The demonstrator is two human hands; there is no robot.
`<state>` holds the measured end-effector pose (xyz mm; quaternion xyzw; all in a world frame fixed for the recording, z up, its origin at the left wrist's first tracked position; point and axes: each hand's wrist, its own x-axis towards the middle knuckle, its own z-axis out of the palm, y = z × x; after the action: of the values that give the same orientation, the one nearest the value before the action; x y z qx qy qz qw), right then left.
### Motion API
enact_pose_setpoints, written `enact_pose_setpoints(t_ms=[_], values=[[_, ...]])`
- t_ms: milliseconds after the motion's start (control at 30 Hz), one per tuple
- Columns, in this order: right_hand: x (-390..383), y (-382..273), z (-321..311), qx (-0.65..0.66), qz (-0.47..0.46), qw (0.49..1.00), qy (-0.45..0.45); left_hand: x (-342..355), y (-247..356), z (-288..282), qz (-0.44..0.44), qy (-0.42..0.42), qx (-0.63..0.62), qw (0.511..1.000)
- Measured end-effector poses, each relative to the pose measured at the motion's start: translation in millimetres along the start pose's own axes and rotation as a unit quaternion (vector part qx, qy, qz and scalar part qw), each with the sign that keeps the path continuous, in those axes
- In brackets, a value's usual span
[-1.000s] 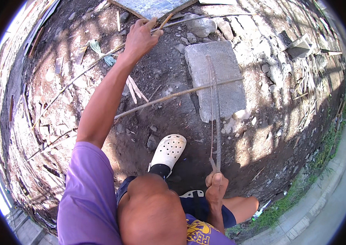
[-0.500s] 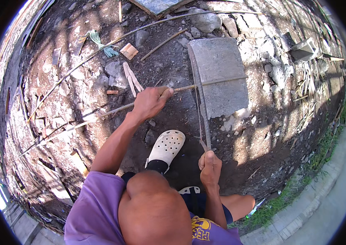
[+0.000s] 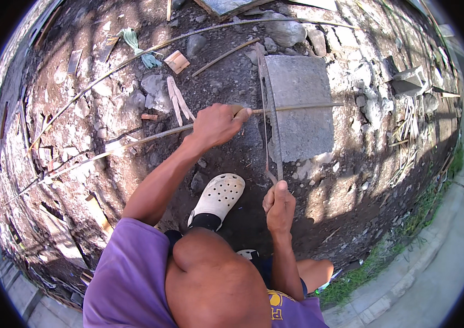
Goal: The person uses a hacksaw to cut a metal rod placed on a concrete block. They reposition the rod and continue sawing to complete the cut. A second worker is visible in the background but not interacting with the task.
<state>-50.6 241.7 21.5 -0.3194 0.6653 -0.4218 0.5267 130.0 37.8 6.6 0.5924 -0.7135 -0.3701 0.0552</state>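
Head view: a long thin rod (image 3: 174, 132) lies across a grey slab (image 3: 304, 131); a bow-framed saw (image 3: 277, 136) crosses it near the slab's left edge. Since a second ago, the left hand (image 3: 218, 124) has come to clamp the rod, apparently steadying it. The right hand's (image 3: 280, 210) fingers wrap the saw's lower end.

- Outdoors: a patch of rough ground (image 3: 218, 82), like a yard or small building site.
- It is bare and stony, strewn with rocks (image 3: 285, 33) and wood scraps (image 3: 177, 62).
- A hollow concrete block (image 3: 409, 81) lies to the right.
- Grass (image 3: 360, 273) borders a paved strip (image 3: 451, 257).
- Sunlit bands alternate with dark shadows (image 3: 358, 213).
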Motion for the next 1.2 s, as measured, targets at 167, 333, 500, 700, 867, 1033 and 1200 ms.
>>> enact_pose_setpoints(t_ms=[167, 333, 500, 700, 867, 1033, 1200], values=[[8.6, -0.4, -3.3, 0.011, 0.021, 1.0, 0.011, 7.9, 5.3, 6.1, 0.009, 0.0, -0.008, 1.0], [12.9, 1.1, -9.7, 0.025, 0.015, 1.0, 0.002, 17.1, 3.6, 19.8, 0.095, 0.053, 0.078, 0.991], [12.3, 1.3, -13.6, 0.003, 0.013, 1.0, 0.001, 22.0, 16.7, 31.5, -0.016, 0.114, 0.06, 0.992], [17.8, 1.0, -13.3, -0.007, 0.001, 1.0, -0.008, 26.7, 27.6, 34.2, -0.015, 0.139, 0.042, 0.989], [19.4, -1.3, -19.1, -0.027, 0.008, 1.0, 0.001, 32.0, 29.1, 42.0, -0.025, 0.168, 0.051, 0.984], [16.3, -3.6, -23.9, -0.018, 0.015, 1.0, -0.007, 28.5, 28.7, 43.9, -0.019, 0.175, 0.06, 0.983], [15.0, -3.2, -22.8, -0.027, 0.009, 1.0, -0.004, 32.4, 26.9, 38.6, -0.023, 0.149, 0.064, 0.987]])
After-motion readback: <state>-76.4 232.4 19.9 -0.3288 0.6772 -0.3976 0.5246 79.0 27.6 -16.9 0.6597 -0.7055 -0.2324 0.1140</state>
